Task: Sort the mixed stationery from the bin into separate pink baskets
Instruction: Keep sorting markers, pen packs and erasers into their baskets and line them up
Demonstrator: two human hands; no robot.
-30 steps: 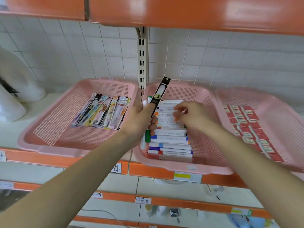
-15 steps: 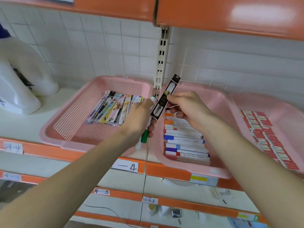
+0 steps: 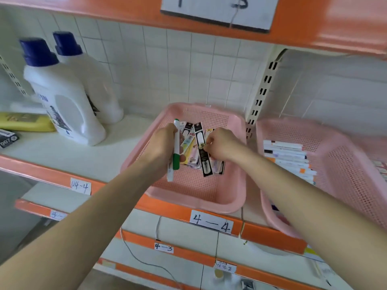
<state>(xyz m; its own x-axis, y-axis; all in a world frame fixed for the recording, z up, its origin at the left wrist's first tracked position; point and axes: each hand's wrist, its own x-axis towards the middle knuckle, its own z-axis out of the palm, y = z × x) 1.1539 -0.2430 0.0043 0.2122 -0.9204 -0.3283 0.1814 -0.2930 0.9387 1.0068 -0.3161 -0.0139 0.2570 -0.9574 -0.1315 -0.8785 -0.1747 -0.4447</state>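
My left hand point(image 3: 162, 146) grips two markers, a green-capped white one point(image 3: 176, 147) and a second white one below it, over the left rim of a pink basket point(image 3: 188, 193). My right hand point(image 3: 223, 144) pinches a long black pen packet point(image 3: 202, 152) and holds it over the row of packaged pens point(image 3: 189, 143) lying in that basket. A second pink basket point(image 3: 343, 164) to the right holds a stack of white markers point(image 3: 291, 158).
Two white detergent bottles point(image 3: 62, 97) with blue caps stand on the shelf at the left, beside a yellow pack point(image 3: 25, 122). Orange shelf edges carry paper labels such as the 4-4 label point(image 3: 211, 222). An orange shelf hangs close overhead.
The view swung left. My right hand carried the black pen packet from above the marker basket to the pen basket. My left hand still holds the markers.
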